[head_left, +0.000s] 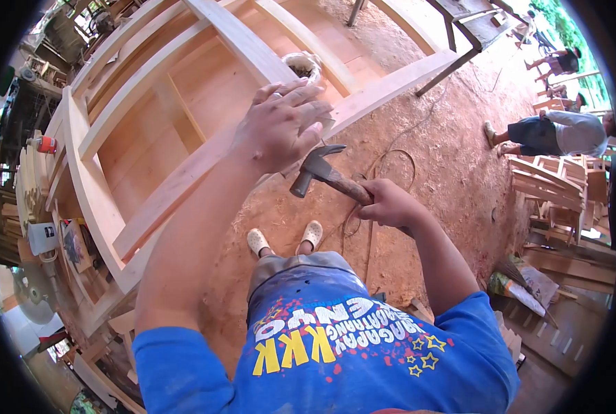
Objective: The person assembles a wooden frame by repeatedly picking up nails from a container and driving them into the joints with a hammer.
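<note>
My right hand is closed round the wooden handle of a claw hammer, whose metal head points towards my left arm. Fingers stretched out, my left hand is over the front rail of a large pale wooden frame. Whether the palm touches the wood is hidden. Just beyond those fingers is a small white container with dark bits in it, too small to name. Flat brown panels lie behind the frame's bars.
A cord loops over the dirt floor at the right. People are in the background there, near stacked wooden pieces. A dark metal-legged table stands beyond the frame. At the left are a fan and a red can.
</note>
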The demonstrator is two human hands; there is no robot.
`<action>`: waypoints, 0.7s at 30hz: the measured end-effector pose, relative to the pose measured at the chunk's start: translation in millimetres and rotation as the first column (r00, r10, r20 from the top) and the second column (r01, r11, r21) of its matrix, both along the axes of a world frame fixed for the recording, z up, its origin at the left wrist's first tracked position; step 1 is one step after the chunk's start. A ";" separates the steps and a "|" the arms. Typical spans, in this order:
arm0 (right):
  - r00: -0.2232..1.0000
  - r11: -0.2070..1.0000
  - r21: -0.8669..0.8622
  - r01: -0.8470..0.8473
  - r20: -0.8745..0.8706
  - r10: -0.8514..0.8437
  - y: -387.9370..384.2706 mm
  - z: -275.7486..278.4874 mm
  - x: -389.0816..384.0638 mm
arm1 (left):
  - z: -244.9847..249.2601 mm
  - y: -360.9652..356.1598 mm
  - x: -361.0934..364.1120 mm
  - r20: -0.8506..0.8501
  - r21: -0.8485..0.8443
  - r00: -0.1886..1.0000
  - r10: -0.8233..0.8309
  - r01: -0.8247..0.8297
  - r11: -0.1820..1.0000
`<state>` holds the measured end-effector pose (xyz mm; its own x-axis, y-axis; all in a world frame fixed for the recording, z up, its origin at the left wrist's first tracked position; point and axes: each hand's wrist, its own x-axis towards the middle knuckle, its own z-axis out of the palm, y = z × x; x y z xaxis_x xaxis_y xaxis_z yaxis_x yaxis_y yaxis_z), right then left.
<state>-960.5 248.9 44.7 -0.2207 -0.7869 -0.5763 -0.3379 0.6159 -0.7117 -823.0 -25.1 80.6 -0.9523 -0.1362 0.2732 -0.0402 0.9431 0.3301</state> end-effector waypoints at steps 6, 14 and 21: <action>0.957 0.977 -0.019 0.215 -0.196 -0.214 -4.4 -11.6 61.1 | 0.9 -1.5 -1.0 -0.020 0.023 1.000 -0.017 0.017 1.000; 0.926 0.975 0.010 0.221 -0.316 -0.207 -6.3 0.3 67.0 | 21.2 8.4 1.4 0.152 -0.181 0.986 -0.074 0.102 0.978; 0.925 0.954 0.069 0.292 -0.275 -0.263 -4.2 6.7 82.4 | 6.7 62.2 -9.7 0.405 -0.635 0.914 0.032 0.256 0.729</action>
